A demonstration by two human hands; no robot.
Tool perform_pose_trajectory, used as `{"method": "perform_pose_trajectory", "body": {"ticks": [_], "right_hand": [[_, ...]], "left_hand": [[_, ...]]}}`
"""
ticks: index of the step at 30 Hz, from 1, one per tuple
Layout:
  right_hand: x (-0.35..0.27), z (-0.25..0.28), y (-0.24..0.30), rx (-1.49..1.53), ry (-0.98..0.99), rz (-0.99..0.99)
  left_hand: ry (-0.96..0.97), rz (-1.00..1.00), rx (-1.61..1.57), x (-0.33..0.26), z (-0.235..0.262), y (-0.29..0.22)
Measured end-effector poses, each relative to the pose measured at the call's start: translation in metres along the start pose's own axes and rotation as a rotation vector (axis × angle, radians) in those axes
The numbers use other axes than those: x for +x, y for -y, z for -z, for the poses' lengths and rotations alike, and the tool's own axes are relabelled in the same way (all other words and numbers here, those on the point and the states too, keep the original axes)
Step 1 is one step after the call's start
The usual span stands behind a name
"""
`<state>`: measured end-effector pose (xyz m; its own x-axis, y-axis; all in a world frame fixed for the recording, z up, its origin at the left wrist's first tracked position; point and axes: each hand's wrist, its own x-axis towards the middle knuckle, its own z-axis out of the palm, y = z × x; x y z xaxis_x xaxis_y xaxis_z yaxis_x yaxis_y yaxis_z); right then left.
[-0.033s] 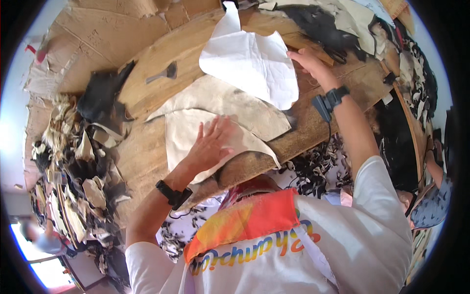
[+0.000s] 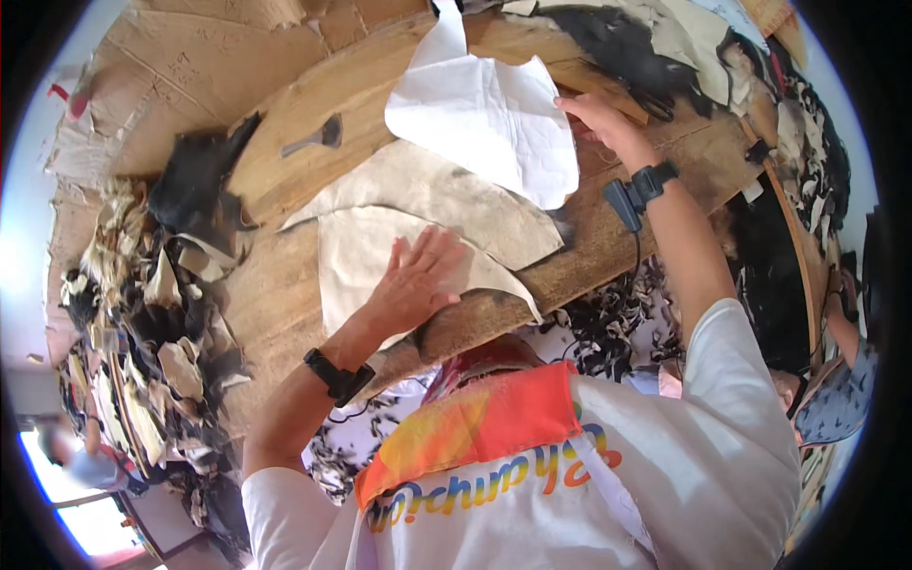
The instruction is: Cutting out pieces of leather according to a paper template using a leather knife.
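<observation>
My left hand (image 2: 415,277) lies flat, fingers stretched out, on a cream hide piece (image 2: 347,252) with a curved upper edge. Beyond it, and partly against that edge, is a second cream hide piece (image 2: 408,180). A creased white paper sheet (image 2: 484,119), cut in a curved shape with a narrow strip at its far end, covers part of the second piece. The fingers of my right hand (image 2: 597,116) are closed at the sheet's right edge; the thumb is mostly hidden.
A fan-shaped flat blade (image 2: 318,138) rests on the wooden board (image 2: 285,285). Black hide (image 2: 195,180) and heaped scraps (image 2: 171,294) lie at left. More hides (image 2: 617,47) are piled at the far right. Other people (image 2: 836,394) are at both sides.
My left hand has slid slightly to the right over the hide piece, its fingers closer together. The paper and my right hand have barely shifted.
</observation>
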<state>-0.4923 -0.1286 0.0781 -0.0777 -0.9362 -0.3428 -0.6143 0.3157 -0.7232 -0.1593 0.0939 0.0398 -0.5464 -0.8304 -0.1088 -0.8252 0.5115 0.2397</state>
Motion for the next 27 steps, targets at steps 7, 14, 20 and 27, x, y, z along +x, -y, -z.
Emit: {"method": "perform_pose_trajectory", "body": {"ticks": [7,14,20,27], "right_hand": [[-0.055,-0.030,0.022,0.514,0.417,0.519],[-0.133,-0.097,0.028,-0.072,0.658,0.900],[-0.126,-0.144,-0.012,-0.286,0.595,1.180],[-0.133,-0.152,-0.013,-0.453,0.564,1.224]], "left_hand": [[0.103,-0.086,0.040,-0.007,0.000,-0.049],[0.058,-0.097,-0.074,-0.014,-0.025,-0.084],[-0.005,-0.089,-0.103,-0.018,-0.036,-0.096],[-0.084,-0.100,-0.105,-0.024,-0.040,-0.098]]}}
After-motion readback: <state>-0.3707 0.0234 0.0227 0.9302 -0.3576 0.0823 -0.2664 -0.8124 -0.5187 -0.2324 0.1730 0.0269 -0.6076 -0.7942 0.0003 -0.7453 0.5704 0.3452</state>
